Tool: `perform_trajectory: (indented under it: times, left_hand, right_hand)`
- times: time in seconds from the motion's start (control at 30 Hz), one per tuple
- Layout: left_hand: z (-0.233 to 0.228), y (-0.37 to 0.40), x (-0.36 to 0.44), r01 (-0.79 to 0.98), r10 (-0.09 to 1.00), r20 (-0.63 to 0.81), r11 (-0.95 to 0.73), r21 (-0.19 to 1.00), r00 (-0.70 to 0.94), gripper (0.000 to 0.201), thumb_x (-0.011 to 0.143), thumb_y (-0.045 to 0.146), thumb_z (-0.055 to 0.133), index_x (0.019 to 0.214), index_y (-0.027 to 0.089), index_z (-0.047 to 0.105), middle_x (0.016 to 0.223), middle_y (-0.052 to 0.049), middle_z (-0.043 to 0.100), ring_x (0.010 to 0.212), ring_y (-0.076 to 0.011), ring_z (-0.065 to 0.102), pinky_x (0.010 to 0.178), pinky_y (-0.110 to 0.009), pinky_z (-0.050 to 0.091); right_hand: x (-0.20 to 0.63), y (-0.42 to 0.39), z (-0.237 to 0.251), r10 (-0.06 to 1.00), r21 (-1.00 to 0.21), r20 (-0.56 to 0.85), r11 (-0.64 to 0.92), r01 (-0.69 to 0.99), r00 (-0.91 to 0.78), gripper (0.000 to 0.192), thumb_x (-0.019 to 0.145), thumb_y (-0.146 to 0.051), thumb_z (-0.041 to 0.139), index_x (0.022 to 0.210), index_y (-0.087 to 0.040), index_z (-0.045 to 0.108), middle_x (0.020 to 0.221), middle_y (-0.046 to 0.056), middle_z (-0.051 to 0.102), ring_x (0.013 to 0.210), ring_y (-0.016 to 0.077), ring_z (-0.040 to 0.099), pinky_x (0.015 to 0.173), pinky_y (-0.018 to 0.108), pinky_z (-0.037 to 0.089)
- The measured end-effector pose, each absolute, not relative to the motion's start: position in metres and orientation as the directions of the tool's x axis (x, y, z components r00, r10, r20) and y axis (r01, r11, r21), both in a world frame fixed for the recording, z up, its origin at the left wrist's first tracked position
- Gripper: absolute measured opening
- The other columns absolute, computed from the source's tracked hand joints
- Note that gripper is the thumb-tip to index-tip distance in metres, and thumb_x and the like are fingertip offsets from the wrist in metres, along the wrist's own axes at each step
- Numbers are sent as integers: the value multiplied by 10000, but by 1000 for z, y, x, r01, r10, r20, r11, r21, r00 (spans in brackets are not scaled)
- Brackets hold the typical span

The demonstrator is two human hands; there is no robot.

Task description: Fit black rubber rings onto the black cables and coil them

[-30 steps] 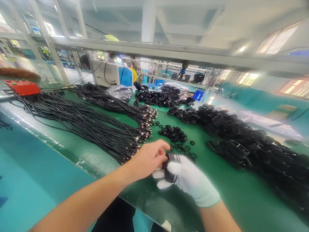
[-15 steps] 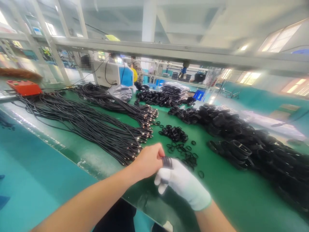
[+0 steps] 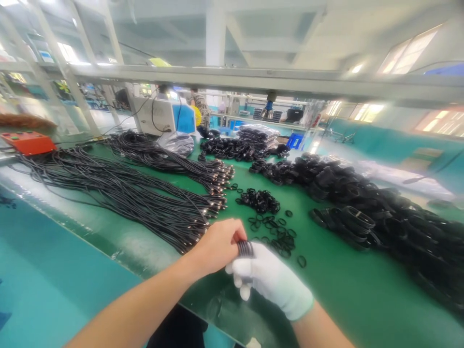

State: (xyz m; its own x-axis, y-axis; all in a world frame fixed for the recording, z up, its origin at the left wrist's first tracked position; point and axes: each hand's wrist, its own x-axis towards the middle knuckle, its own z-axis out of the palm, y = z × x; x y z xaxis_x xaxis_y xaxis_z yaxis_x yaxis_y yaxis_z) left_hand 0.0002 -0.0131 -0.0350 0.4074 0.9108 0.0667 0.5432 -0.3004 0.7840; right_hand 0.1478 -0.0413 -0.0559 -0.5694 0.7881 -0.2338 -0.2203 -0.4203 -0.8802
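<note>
Several black rubber rings (image 3: 245,249) are stacked side by side over the raised index finger of my right hand (image 3: 271,278), which wears a white glove. Its other fingers are curled, with a bit of something dark between them. My bare left hand (image 3: 216,245) is closed, its thumb and fingertips pinched against the end of the stack; the exact grip is hidden. Just beyond both hands, loose black rings (image 3: 284,239) lie scattered on the green table (image 3: 337,285), with a denser heap of rings (image 3: 259,200) behind them.
Bundles of black cables (image 3: 126,186) with metal plugs spread across the left. Large piles of coiled black cables (image 3: 391,222) cover the right. A red control box (image 3: 29,142) sits far left, and a white and blue machine (image 3: 159,113) stands behind. A metal beam (image 3: 232,75) crosses overhead.
The view has shifted slightly to the right. My two hands remain together at the ring stack, with the gloved fingers turned a little and the left fingertips still pressed against it.
</note>
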Motion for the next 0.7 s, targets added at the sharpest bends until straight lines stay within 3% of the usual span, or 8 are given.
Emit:
perform_trajectory:
  times: [0.1,0.17,0.33,0.53,0.7]
  left_hand:
    - [-30,1,-3,500,871,32,-311,809,490,174,729,220,567,899,194,596,834,0,631,719,-135,576,585,-209,440]
    - [-30,17,-5,507,862,38,-332,795,505,230,754,253,567,976,195,580,860,-4,639,739,-138,590,620,-218,459]
    - [-53,60,16,607,881,96,-394,690,464,53,759,212,549,771,193,596,779,-5,603,781,-176,567,739,-289,433]
    - [-85,73,50,584,864,64,-390,712,499,84,671,127,603,674,199,560,779,-6,545,886,-216,537,842,-333,388]
    - [-67,58,39,433,865,-10,-242,868,502,70,769,241,503,728,185,505,700,2,505,706,-155,530,681,-277,439]
  right_hand:
    - [160,-34,-54,817,-876,-214,-403,-264,-536,231,672,-239,720,805,-85,612,707,65,621,472,102,537,350,190,442]
    - [177,-25,-52,883,-861,-183,-356,-363,-433,278,697,-269,712,890,-93,617,719,69,633,501,118,560,376,202,449]
    - [218,-6,-52,985,-823,-145,-173,-542,-94,355,752,-318,690,1018,-100,602,742,71,647,550,109,569,417,179,420]
    - [219,-8,-56,981,-804,-125,-189,-564,-151,358,766,-329,679,1032,-109,582,733,59,626,611,140,590,471,217,443]
    - [206,-8,-55,984,-850,-163,-174,-497,-66,434,694,-301,747,1035,-137,534,771,48,628,627,147,595,459,222,450]
